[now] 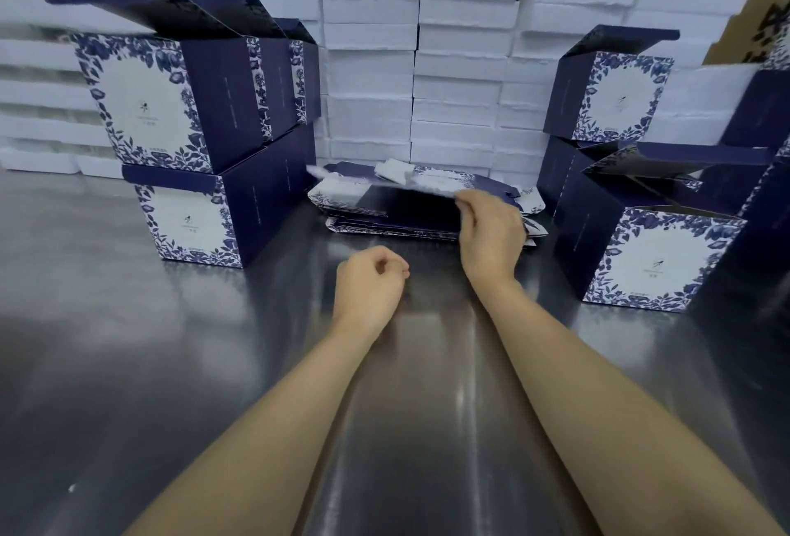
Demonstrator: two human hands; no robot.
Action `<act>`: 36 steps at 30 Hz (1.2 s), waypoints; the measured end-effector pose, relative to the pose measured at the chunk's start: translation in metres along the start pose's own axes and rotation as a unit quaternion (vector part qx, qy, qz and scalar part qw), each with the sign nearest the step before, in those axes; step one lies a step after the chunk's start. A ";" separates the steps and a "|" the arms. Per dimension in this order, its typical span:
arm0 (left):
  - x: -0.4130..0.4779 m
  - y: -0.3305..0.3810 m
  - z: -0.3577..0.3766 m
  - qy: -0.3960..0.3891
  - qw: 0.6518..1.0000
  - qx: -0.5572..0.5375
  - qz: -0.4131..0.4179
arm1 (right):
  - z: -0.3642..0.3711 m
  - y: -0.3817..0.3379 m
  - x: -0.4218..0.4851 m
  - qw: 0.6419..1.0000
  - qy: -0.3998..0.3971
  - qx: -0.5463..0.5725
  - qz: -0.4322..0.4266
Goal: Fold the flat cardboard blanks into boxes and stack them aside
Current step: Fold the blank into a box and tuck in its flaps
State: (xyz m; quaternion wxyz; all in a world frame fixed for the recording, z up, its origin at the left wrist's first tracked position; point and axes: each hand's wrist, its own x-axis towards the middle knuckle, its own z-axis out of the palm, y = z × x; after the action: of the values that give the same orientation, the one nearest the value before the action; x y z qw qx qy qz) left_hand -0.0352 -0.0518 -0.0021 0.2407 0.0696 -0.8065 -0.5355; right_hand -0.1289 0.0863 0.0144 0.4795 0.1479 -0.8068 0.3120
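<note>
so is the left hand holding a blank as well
No, the left hand is curled over the table with nothing in it; only the right hand grips the top blank.

left hand [369, 279] curled, right hand [489, 232] pinching blank [384, 184]
</note>
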 end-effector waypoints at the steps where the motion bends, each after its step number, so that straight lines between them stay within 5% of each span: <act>1: 0.000 0.001 0.000 0.003 1.000 -0.016 -0.005 | -0.008 -0.006 -0.001 0.999 0.040 0.025 0.011; 8: -0.007 0.008 -0.012 0.015 0.977 -0.198 -0.074 | -0.082 -0.054 0.023 0.965 0.202 0.152 0.074; 12: -0.015 0.017 -0.021 0.039 0.951 -0.291 -0.094 | -0.132 -0.080 0.050 0.960 0.200 0.194 0.042; 18: -0.019 0.015 -0.022 0.000 0.970 -0.228 -0.083 | -0.175 -0.100 0.069 0.976 -0.023 0.189 0.110; 22: -0.018 0.018 -0.020 -0.014 0.970 -0.235 -0.058 | -0.174 -0.103 0.063 0.983 -0.100 0.128 0.083; 28: -0.015 0.013 -0.014 -0.119 0.946 -0.288 -0.090 | -0.132 -0.090 0.046 0.941 -0.314 0.060 0.110; 36: -0.010 0.007 -0.018 -0.141 0.933 -0.323 -0.075 | -0.105 -0.074 0.020 0.912 -0.366 0.113 0.146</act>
State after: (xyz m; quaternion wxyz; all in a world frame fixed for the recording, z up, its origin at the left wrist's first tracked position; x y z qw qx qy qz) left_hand -0.0175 -0.0604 0.0068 0.0937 -0.0278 -0.6083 -0.7876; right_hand -0.0277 0.0988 0.0943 0.0792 0.1852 -0.8978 0.3917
